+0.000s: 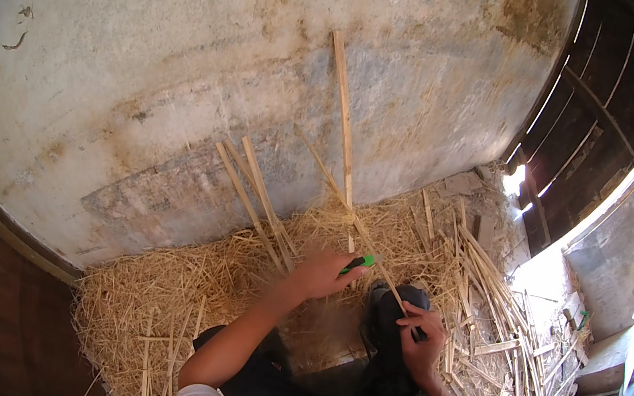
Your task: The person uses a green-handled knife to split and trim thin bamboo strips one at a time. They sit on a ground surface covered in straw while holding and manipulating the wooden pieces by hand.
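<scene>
My left hand (pixel 323 273) is closed round a knife (pixel 358 264) with a green and black handle; its blade is too small to make out. It lies beside a thin wooden strip (pixel 373 248), and I cannot tell whether they touch. Over my right knee, my right hand (pixel 422 332) grips the lower end of that strip. From there the strip slants up and away to the left, toward the wall. Straw-like shavings (pixel 183 285) cover the floor around my legs.
A taller wooden strip (pixel 344 113) leans against the stained wall (pixel 157 99), with several shorter strips (pixel 244 188) to its left. More loose strips (pixel 493 295) lie piled at my right. A dark slatted panel (pixel 580 112) stands far right, a brown panel (pixel 10 322) at left.
</scene>
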`<state>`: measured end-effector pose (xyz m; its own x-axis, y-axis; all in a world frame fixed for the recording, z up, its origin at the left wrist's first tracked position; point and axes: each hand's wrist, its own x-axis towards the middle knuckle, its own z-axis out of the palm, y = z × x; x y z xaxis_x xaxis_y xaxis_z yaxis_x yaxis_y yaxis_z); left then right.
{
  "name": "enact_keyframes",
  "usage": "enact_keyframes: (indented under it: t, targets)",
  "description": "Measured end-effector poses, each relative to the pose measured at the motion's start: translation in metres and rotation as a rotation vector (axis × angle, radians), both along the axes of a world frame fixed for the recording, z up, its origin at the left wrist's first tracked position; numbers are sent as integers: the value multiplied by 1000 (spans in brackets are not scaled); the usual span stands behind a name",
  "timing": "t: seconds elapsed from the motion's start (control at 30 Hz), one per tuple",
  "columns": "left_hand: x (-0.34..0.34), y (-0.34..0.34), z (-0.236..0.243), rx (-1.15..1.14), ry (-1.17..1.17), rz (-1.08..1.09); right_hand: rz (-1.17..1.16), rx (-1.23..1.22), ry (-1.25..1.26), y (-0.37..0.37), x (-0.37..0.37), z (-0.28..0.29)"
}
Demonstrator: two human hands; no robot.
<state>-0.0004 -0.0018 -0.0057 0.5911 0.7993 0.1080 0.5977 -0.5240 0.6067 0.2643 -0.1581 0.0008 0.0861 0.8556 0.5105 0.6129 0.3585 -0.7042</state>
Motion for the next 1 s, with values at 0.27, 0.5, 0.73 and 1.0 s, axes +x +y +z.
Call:
enact_keyframes:
  t: [0.27, 0.5, 0.73, 1.0]
  targets:
    - [-20, 23, -8, 8, -20, 179, 6, 1, -8, 0, -1, 2]
    - [-1, 4, -3, -16, -40, 10, 2, 8, -18, 1, 1, 1]
    - [-18, 29, -8, -32, 14, 338, 2, 19, -4, 1, 0, -2]
    - [-4, 13, -10, 21, -39, 94, -2, 16, -21, 2, 1, 1]
